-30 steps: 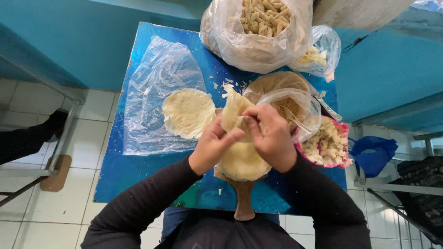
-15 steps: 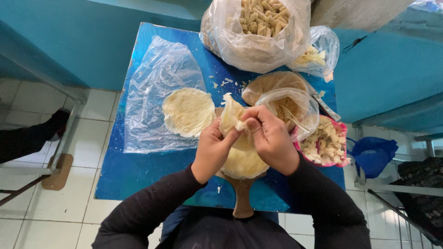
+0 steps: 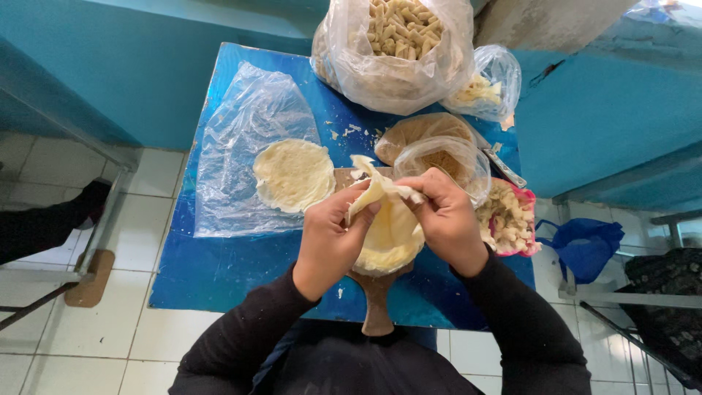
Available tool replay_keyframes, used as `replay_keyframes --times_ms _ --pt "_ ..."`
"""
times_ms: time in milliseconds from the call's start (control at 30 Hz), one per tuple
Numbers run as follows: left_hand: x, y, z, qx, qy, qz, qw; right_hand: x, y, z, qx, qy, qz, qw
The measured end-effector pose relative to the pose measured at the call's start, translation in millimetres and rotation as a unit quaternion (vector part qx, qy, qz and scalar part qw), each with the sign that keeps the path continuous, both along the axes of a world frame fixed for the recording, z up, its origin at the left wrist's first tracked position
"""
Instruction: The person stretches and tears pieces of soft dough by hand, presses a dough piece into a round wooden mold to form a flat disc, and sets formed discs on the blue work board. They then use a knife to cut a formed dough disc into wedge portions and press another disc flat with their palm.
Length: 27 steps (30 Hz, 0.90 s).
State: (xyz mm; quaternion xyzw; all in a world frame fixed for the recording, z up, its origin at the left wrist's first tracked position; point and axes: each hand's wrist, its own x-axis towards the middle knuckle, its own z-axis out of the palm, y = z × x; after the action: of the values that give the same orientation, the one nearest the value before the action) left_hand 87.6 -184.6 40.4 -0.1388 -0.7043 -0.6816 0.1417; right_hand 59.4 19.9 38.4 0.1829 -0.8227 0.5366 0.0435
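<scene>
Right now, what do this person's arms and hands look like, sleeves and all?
Both arms wear long black sleeves reaching the wrists. The left hand and right hand are bare: no gloves, and no rings or watch that I can see.

Both hands raised together, left point(image 3: 330, 238) and right point(image 3: 446, 219), fingers pinched closed

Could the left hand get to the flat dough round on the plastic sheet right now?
Probably yes, once freed: the left hand is pinching the folded dough together with the right hand. The flat dough round lies uncovered on the plastic sheet, just beside it.
</scene>
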Motion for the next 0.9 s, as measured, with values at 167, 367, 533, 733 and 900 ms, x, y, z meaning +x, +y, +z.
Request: replay_keyframes --times_ms 167,367,533,733,900 --pt "6.2 -16.1 8.9 0.030 -0.110 -0.079 0.990 -0.4 9.3 -5.2 -0.387 -0.258 0.036 0.884" --pt "2.5 -39.3 -0.4 0.240 -0.213 -0.188 0.928 -2.5 16.1 -6.9 -0.474 -0.423 0.081 0.768" --pt "10.2 -71.1 -17.6 0.370 -0.310 -0.232 0.845 1.4 31.2 -16.8 -0.510 -0.518 0.117 0.676" --pt "19.6 -109.1 -35.9 0.432 -0.308 -0.172 0.830 3.6 58.3 -25.0 -0.500 -0.510 0.086 0.695" --pt "28.7 -134.7 -38.4 0.484 -0.253 -0.087 0.834 -11.7 66.4 -7.3 -0.458 -0.451 -0.018 0.765"
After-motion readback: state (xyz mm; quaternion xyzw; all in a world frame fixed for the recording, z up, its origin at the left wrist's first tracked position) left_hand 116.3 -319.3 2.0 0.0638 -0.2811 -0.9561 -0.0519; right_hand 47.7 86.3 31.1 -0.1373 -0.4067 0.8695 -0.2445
